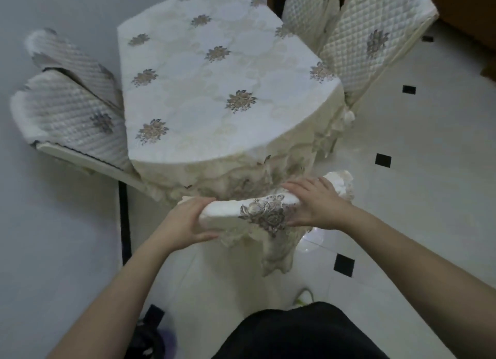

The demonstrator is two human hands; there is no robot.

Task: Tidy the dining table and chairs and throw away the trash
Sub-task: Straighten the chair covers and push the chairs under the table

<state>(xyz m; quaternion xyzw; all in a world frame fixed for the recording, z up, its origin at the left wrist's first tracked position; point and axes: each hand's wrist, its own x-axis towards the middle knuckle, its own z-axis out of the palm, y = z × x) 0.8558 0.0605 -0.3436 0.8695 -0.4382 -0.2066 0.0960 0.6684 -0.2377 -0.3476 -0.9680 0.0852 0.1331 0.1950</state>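
**Both hands hold the top of a covered chair at the worktop**

A person stands at the near edge of a dining worktop (214, 71), seen from above. The worktop is draped in a cream tablecloth (241, 170) with grey-gold flower motifs and a lace hem that hangs down its side.

Directly in front of the person is the top rail of a chair back (252, 213), dressed in a cream cover with a large embroidered rose and a lace fringe. The left hand (185, 221) has its grip around the left end of the rail, fingers curled over the top and thumb underneath. The right hand (314, 205) has its grip on the right part of the rail, fingers draped over the top and thumb pressed against the front by the rose. The rose lies between the two grips. The chair back sits just beside the worktop's hanging lace, immediately beyond the knuckles.

Further beyond the grips, to the left, two quilted chair backs (72, 111) lean against the worktop's side. Beyond and to the right, two more quilted chair backs (370, 44) stand close against the opposite side.

Below the grips, the white tiled floor (429, 170) shows small black square insets. Dark clothing (295, 332) fills the lower middle of the view.
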